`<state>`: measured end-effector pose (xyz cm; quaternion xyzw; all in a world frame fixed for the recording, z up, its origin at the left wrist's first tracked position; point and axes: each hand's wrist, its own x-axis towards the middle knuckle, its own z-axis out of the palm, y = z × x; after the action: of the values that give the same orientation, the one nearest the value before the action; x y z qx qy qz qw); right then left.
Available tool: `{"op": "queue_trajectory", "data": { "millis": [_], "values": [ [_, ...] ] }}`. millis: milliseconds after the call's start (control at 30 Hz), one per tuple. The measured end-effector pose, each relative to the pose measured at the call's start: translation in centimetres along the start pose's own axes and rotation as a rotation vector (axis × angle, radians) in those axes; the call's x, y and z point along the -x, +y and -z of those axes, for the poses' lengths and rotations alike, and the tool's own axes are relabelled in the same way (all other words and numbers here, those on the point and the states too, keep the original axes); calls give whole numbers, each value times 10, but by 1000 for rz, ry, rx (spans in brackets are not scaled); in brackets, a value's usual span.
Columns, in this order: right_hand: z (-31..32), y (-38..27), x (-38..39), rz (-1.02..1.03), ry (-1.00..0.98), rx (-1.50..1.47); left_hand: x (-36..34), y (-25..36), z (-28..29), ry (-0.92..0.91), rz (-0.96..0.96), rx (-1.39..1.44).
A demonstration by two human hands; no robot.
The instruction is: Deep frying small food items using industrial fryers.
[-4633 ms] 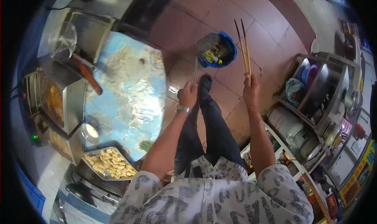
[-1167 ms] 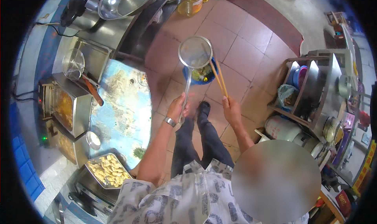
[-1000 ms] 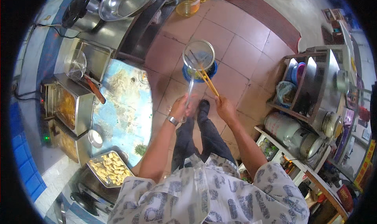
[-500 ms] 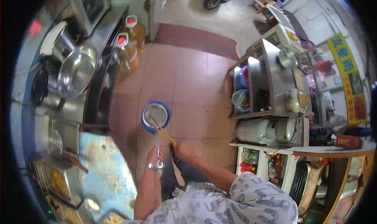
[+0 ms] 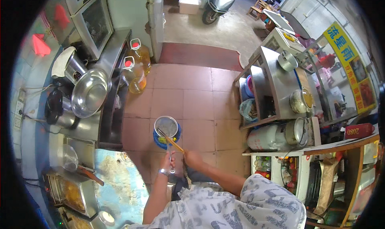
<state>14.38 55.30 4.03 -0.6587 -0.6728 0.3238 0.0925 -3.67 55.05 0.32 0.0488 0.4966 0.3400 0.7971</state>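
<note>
My left hand (image 5: 165, 161), with a watch on its wrist, is closed round the metal handle of a round mesh strainer (image 5: 167, 125). The strainer's bowl is over the far part of a blue bin (image 5: 179, 135) on the floor. Something yellow-green (image 5: 162, 140) shows in the bin at the strainer's near edge. In my right hand (image 5: 193, 160) is a pair of wooden chopsticks (image 5: 175, 145). Their tips point at the strainer's near rim; whether they touch the mesh I cannot tell.
On my left are a steel bowl (image 5: 90, 93), a blue stained tabletop (image 5: 120, 177) and a fryer with yellowish contents (image 5: 73, 195). Two oil jugs (image 5: 137, 78) stand ahead. To the right are a steel-topped table (image 5: 280, 76), a gas cylinder (image 5: 262, 136) and white shelving (image 5: 260, 156).
The whole view has shifted, with things lower in it. Relative to the blue bin, the strainer has moved away from me, uncovering the yellow-green contents. Both hands keep their grips.
</note>
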Motion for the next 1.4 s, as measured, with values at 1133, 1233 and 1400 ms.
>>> {"op": "queue_trajectory", "data": {
  "millis": [1133,1233,1400],
  "values": [
    [-19,23,28,-206,-177,-506,34,-46,-28,83,138,240],
    [-21,23,30,-301,-214,-445,17,-58,-9,107,151,267],
    [-56,44,7,-254,-217,-353,-30,-76,16,110,217,302]
  ]
}}
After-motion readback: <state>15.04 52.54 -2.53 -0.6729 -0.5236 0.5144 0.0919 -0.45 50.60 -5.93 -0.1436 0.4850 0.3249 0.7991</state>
